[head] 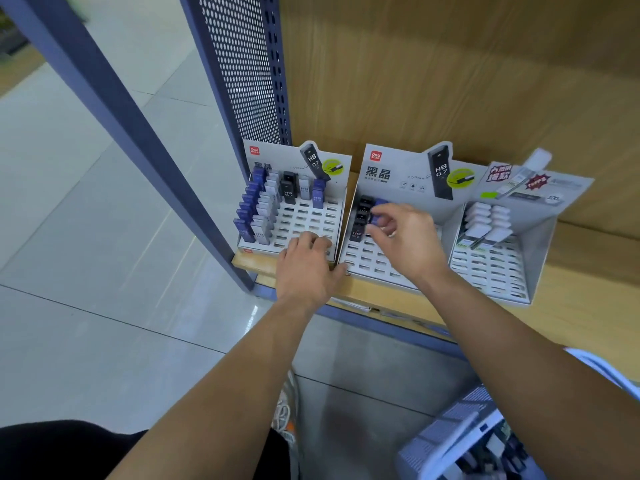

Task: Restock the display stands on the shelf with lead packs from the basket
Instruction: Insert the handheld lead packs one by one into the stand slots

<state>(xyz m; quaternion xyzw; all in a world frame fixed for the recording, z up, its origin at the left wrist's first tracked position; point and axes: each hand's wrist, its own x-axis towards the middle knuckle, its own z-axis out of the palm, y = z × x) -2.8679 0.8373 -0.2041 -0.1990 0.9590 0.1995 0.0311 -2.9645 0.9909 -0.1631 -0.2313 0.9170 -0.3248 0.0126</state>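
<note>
Three white display stands sit side by side on the wooden shelf [381,294]. The left stand [304,220] holds blue, grey and black lead packs along its left and back rows. My left hand [304,261] rests on that stand's front edge with fingers curled over it. In the middle stand [374,258] a column of black packs [360,220] stands at the left. My right hand [405,233] pinches a blue lead pack [379,211] beside that column. The basket [460,441] with more packs lies at the bottom right, partly hidden by my right arm.
The right stand [502,268] holds white packs in its back rows. A blue perforated panel [249,74] and a blue slanted post [114,109] frame the shelf's left end. Grey tiled floor [86,237] spreads to the left. A wooden back wall [450,71] rises behind the stands.
</note>
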